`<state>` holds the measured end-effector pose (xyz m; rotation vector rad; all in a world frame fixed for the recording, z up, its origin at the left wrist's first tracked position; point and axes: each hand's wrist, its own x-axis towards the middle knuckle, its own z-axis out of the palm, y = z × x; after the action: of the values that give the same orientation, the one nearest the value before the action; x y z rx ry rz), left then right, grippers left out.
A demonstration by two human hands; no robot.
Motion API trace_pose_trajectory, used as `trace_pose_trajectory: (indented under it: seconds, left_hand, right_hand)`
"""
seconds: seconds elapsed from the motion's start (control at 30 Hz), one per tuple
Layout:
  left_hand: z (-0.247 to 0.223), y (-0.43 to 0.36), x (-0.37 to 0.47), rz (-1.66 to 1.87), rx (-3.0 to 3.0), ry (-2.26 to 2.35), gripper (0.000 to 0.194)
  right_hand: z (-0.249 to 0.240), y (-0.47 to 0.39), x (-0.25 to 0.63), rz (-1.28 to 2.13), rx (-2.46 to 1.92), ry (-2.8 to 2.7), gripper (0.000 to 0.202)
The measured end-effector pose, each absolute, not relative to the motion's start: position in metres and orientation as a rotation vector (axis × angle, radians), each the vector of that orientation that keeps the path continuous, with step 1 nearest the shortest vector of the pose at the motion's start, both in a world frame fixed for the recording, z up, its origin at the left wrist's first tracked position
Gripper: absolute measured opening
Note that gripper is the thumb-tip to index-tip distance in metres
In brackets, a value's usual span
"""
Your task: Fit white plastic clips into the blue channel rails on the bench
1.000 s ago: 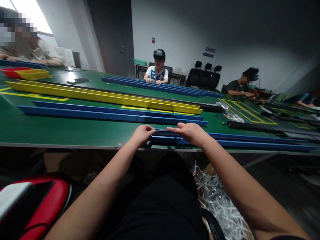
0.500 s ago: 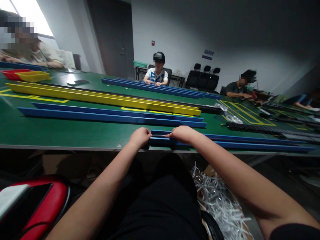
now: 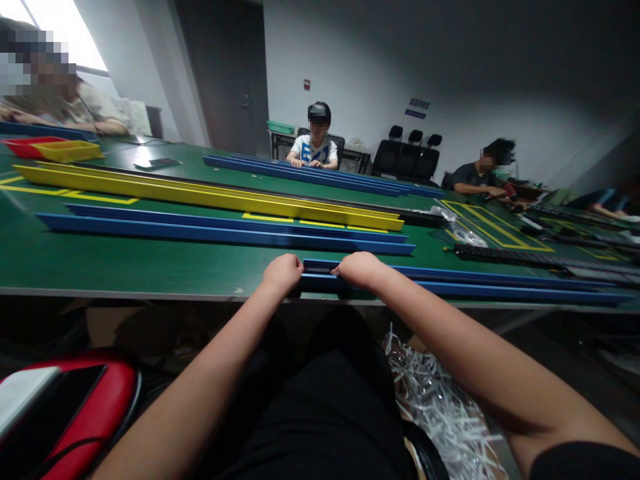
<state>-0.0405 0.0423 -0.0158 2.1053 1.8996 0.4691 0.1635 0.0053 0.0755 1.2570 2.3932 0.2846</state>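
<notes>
A long blue channel [image 3: 480, 288] lies along the table's near edge, its left end in front of me. At that end my left hand [image 3: 284, 272] is closed in a pinch; what its fingertips hold is hidden. Slightly to the right, my right hand [image 3: 361, 269] curls over the channel with thumb and fingers drawn together, fingertips reaching down between its walls. A thin dark strip [image 3: 318, 270] shows inside the channel between both hands. Whether either hand grips it cannot be made out.
Beyond lie another blue channel [image 3: 225, 233] and a yellow channel [image 3: 210, 195] on the green table [image 3: 150, 267]. Red and yellow trays [image 3: 70, 152] stand far left. Co-workers sit around the table. Shredded white paper [image 3: 445, 400] is below right, a red seat [image 3: 100, 413] below left.
Both hands stay in nearly the same place. The strip between them looked pale and bright before and now appears darker.
</notes>
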Motion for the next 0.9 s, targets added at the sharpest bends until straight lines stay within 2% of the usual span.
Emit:
trace_pose_trajectory:
  seconds: [0.6,0.77,0.9]
  left_hand:
    - [-0.024,0.028,-0.040,0.671,2.095,1.941,0.023]
    - [-0.022,0.044,-0.046,0.721,2.166,1.717,0.031]
    - [-0.010,0.065,-0.047,0.537,2.239,1.554,0.030]
  right_hand:
    - [0.068,0.005,0.161,0.263,1.288,2.376,0.038]
    - [0.070,0.005,0.158,0.245,1.312,2.361,0.037]
    - [0.067,0.011,0.158,0.206,1.346,2.354,0.034]
